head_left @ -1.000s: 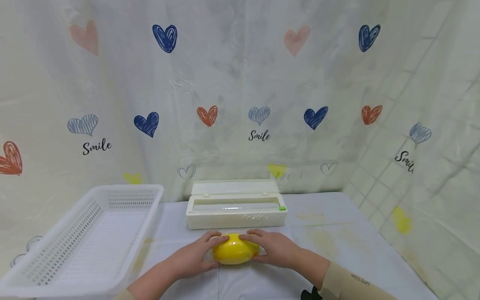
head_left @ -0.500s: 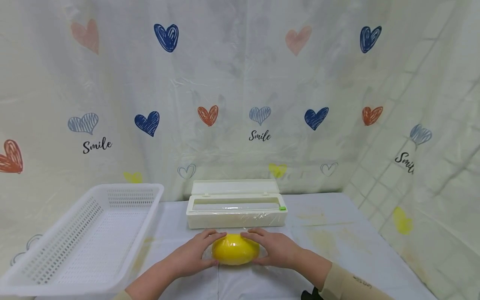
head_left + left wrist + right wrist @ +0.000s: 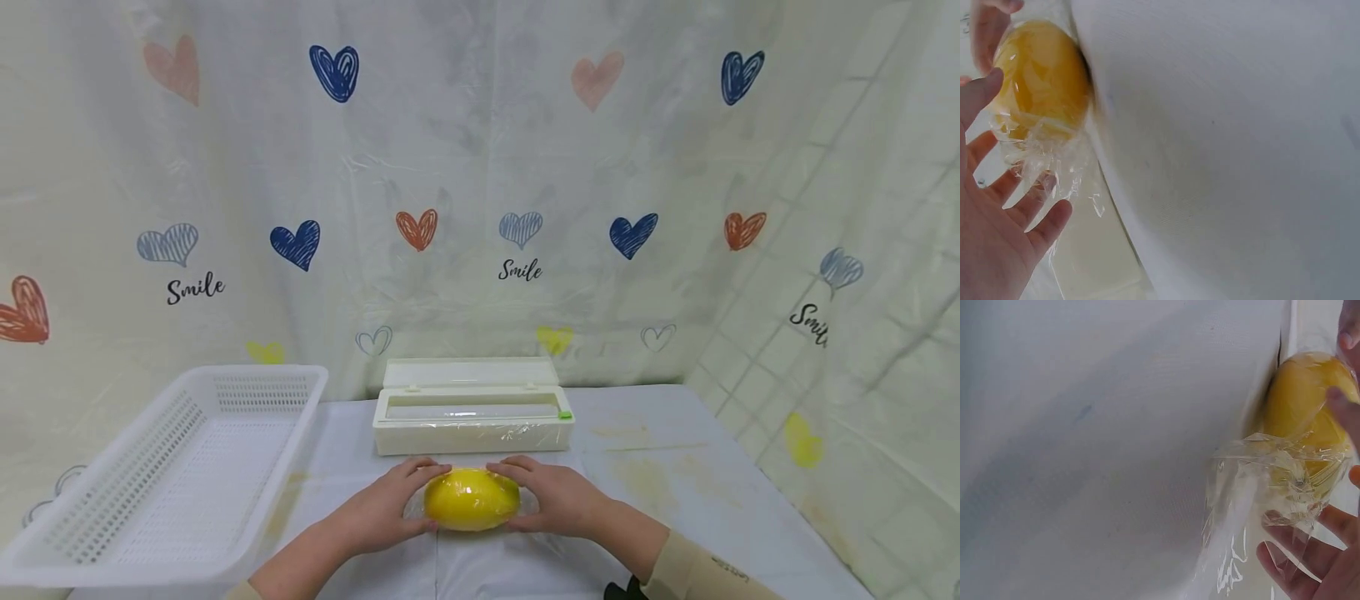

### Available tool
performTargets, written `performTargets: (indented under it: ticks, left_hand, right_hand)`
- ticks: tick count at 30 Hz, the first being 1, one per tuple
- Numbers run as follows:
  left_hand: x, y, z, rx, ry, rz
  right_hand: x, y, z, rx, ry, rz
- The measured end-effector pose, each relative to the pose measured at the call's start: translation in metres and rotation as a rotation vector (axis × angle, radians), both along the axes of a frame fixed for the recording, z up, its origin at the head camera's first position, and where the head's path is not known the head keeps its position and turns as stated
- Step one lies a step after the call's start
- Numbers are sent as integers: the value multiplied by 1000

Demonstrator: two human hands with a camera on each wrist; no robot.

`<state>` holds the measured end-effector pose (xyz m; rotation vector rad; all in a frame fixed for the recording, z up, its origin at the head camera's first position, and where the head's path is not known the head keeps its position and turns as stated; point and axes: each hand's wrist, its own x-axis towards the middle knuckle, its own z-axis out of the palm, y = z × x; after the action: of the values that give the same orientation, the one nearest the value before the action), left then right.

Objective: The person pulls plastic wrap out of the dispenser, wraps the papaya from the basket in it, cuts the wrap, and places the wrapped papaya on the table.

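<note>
A smooth yellow oval fruit (image 3: 472, 499), which looks like a mango, lies on the cloth-covered table at the front middle. Clear cling film (image 3: 1300, 494) is around it, crumpled and loose at both ends. My left hand (image 3: 382, 508) is at the fruit's left end and my right hand (image 3: 558, 504) at its right end. Thumbs are near the lower side and fingertips by the upper side, with gaps between palms and fruit. Both wrist views show spread fingers, some behind or against the loose film. Whether the thumbs touch the fruit is hard to tell.
Just behind the fruit stands a white cling film box (image 3: 474, 435), its lid raised and a roll inside. A white perforated basket (image 3: 296, 467) sits on the left. Behind the table (image 3: 652, 467) hangs a curtain (image 3: 450, 125) with printed hearts.
The fingertips have drawn slightly apart from the top of the fruit, towards its ends. The fruit has turned a little in place; box and basket stay put.
</note>
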<state>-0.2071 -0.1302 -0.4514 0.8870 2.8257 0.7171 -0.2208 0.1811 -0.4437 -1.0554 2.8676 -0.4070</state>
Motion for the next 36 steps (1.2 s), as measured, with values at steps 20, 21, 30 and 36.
performTargets:
  ticks: [20, 21, 30, 36]
  left_hand:
    - [-56, 41, 58, 26, 217, 19]
    - [-60, 47, 61, 19, 218, 12]
    - [-114, 108, 82, -114, 125, -52]
    - [-139, 148, 80, -240, 127, -129]
  right_hand:
    - [-49, 63, -6, -339, 449, -378]
    - [-52, 65, -7, -347, 446, -391]
    - [-83, 81, -16, -332, 206, -472]
    - [-93, 84, -20, -352, 140, -442]
